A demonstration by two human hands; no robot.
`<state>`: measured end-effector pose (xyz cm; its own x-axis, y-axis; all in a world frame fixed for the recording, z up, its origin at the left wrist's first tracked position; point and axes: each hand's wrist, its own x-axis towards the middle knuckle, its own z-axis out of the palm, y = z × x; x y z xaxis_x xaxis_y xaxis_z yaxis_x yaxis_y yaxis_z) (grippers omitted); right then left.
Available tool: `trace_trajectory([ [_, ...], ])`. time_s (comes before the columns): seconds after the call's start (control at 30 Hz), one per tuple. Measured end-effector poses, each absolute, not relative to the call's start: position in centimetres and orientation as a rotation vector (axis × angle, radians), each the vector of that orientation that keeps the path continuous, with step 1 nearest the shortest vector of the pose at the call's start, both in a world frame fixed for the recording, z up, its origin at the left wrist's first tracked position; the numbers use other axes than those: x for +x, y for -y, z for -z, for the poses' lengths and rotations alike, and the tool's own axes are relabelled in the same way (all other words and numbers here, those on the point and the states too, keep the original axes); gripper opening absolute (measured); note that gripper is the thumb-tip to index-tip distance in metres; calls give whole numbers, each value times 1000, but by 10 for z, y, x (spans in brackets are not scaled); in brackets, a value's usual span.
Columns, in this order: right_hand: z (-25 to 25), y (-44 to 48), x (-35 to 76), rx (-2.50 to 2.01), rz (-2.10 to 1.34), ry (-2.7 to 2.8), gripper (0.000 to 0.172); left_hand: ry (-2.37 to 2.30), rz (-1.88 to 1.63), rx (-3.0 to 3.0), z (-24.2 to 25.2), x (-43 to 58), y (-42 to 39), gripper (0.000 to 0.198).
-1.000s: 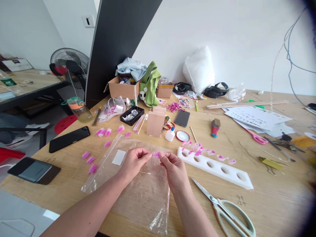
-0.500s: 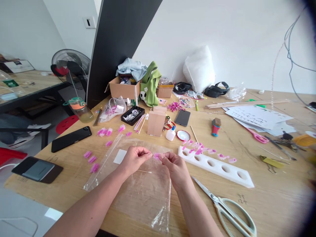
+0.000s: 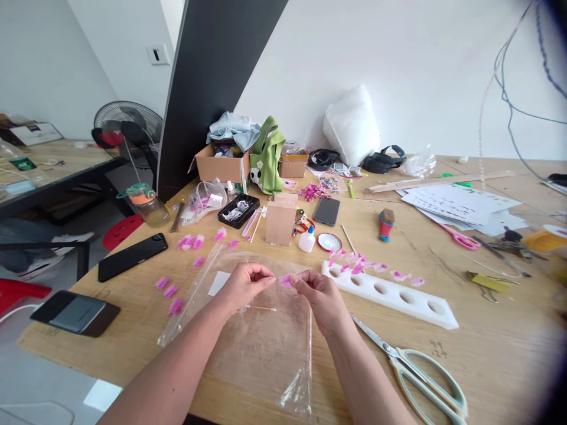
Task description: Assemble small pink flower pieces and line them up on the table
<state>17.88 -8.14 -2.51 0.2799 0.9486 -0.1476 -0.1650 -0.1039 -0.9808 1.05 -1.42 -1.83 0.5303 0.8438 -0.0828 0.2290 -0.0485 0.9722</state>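
My right hand (image 3: 319, 297) pinches a small pink frilly piece (image 3: 286, 280) between thumb and forefinger, above a clear zip bag (image 3: 266, 354) lying flat. Just left of that piece, my left hand (image 3: 248, 287) is closed in a pinch; whatever its fingertips hold is too small to make out. On the bag beneath my hands lie a cotton swab (image 3: 263, 308) and a white paper piece (image 3: 218, 283), partly covered by my left hand. Several similar pink tufts (image 3: 175, 306) are scattered to the left. More pink petals (image 3: 358, 264) lie along a white foam strip (image 3: 381, 288) on the right.
Large scissors (image 3: 416, 366) rest at the right front. A glue bottle (image 3: 307, 239), a round lid (image 3: 329, 242) and a wooden block (image 3: 281, 219) stand beyond the bag. A phone (image 3: 133, 257) and a drink bottle (image 3: 148, 206) are at left; pink-handled scissors (image 3: 463, 239) at right.
The view has shifted slightly, so the table's things appear a little displaced. My hands keep nearly the same pinching pose, with the pink piece still in my right fingers.
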Motion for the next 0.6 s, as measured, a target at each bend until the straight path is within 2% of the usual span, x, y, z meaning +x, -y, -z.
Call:
trace_trajectory([
  [0.47,27,81,178,-1345,-1122,905,38,-934,-567,1580,21,10,15,20],
  [0.6,24,81,176,-1333,-1087,835,45,-925,-624,1520,21,10,15,22],
])
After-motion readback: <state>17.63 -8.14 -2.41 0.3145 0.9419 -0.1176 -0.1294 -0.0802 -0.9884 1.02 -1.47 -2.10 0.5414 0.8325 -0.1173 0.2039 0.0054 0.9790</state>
